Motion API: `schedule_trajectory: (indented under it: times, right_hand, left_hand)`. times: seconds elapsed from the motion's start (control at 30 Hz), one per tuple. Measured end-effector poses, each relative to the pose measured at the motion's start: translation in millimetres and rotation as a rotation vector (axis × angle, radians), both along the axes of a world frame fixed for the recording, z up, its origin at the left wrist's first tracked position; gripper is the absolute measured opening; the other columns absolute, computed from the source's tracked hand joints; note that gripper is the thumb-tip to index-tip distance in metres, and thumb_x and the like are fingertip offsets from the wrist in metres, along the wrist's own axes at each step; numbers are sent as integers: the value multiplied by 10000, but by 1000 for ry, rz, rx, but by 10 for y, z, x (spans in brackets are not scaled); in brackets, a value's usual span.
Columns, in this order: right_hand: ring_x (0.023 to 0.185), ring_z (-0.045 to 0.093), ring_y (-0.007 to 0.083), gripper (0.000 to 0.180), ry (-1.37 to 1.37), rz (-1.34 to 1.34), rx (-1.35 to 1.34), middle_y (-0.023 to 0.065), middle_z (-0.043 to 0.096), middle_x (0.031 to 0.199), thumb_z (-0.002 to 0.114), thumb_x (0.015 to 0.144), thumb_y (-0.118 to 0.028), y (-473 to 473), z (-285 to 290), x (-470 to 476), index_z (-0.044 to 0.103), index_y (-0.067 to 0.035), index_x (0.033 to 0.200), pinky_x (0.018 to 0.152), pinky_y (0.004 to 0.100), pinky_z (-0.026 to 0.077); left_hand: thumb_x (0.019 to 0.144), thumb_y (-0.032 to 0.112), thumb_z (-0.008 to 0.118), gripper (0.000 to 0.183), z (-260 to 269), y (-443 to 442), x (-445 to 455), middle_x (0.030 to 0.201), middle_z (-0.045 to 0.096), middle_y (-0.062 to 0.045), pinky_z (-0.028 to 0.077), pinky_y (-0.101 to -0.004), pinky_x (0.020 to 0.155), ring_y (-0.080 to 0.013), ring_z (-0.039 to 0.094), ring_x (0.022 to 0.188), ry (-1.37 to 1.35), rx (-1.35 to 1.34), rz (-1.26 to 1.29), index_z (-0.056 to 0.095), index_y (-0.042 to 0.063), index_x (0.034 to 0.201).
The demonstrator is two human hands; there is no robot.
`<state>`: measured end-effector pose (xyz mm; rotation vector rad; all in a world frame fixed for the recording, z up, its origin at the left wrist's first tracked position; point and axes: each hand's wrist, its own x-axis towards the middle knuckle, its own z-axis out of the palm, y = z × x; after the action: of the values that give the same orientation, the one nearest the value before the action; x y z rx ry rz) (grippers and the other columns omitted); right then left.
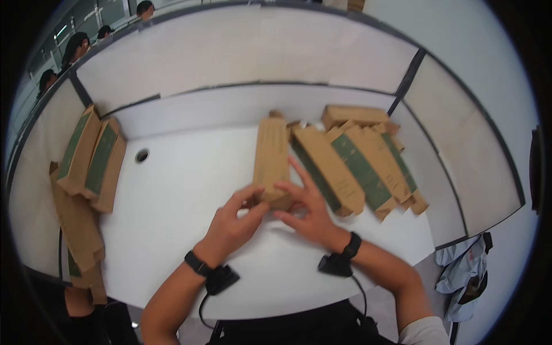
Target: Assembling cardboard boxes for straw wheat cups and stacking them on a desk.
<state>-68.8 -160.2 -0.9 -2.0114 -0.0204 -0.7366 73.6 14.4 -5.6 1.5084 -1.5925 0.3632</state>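
Observation:
A long narrow brown cardboard box (271,151) lies on the white table in front of me, pointing away, with print on its upper face. My left hand (237,217) pinches the near left corner of this box between thumb and fingers. At the near right corner, my right hand (310,211) has its thumb low by the end and fingers on the top, one finger stretched along the right side. The near end flaps are partly hidden by my fingers. Both wrists wear black straps with a cabled black device.
Several flattish brown-and-green cartons (362,172) lie fanned out at the right, with a closed box (355,115) behind them. Two boxes (101,159) and flattened cardboard (79,228) stand at the left edge. A cable hole (142,155) pierces the white table (185,181); partition panels (258,47) surround it.

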Motion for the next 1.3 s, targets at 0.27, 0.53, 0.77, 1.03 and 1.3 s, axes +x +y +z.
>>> schedule_trajectory:
  times: [0.27,0.53,0.77,1.03,1.3]
  right_hand:
    - [1137,690,305,655,-149,31,-222,170,289,1649,776,795,22,-37,-14,43,614,-180,1396,723,297,639]
    - [915,743,257,607,-201,-15,-275,91,403,1582,723,795,88,-13,-68,57,658,-214,1316,737,320,635]
    - [830,698,200,597,-335,-76,-241,111,402,1574,689,825,120,-65,-129,35,659,-182,1339,711,303,604]
    - [1018,730,305,501,-299,-46,-261,86,420,1555,713,850,51,-49,-120,1,681,-193,1286,853,328,651]
    - [1020,731,266,447,-182,-11,-244,55,455,1541,708,873,9,-28,-96,48,692,-203,1266,851,313,649]
  left_hand:
    - [739,-96,777,399,-5,-67,35,1348,532,-150,614,-335,723,-237,667,872,-44,-78,68,667,53,1093]
    - [773,-82,774,486,-26,-67,14,1459,426,-191,610,-292,719,-204,692,875,-33,11,15,577,9,1208]
    - [854,-41,648,455,-60,-102,-8,1506,349,-246,631,-370,873,-310,614,1169,433,-81,-326,497,-12,1283]
    - [975,-38,592,273,-107,-100,-40,1544,292,-195,633,-378,893,-283,607,1200,332,49,-88,504,-51,1233]
    - [959,-6,645,186,-24,-181,-189,1456,387,-175,648,-342,815,-240,662,1064,394,-4,105,513,-62,1078]
